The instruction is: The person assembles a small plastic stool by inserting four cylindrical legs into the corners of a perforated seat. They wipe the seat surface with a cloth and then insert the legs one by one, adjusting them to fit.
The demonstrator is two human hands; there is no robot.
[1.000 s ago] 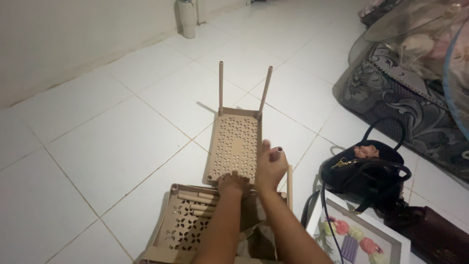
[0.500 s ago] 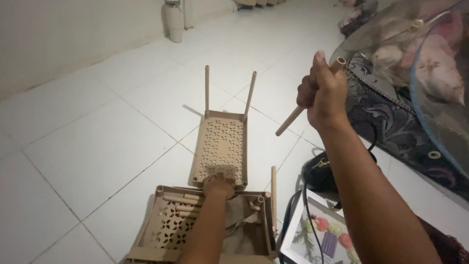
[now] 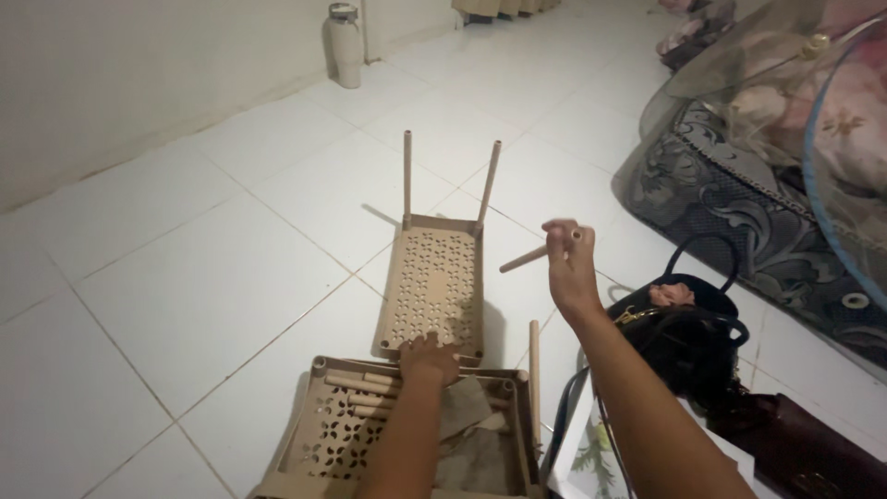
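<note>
Two posts (image 3: 407,177) already stand in the perforated beige shelf panel (image 3: 434,286); my left hand (image 3: 431,358) presses flat on its near edge, my right hand (image 3: 568,263) pinches a third post (image 3: 536,254), next needing a free lower-centre corner socket.

White tiled floor (image 3: 185,277) with thin dark grout lines. Lying on it: beige perforated shelf panel (image 3: 432,286) at centre, two rods upright at its far corners; second perforated tray (image 3: 342,434) at bottom centre, loose rods inside; black handbag (image 3: 688,346) at right; patterned dark mattress (image 3: 721,194) at upper right; pale bottle (image 3: 346,46) near the wall, top centre.
</note>
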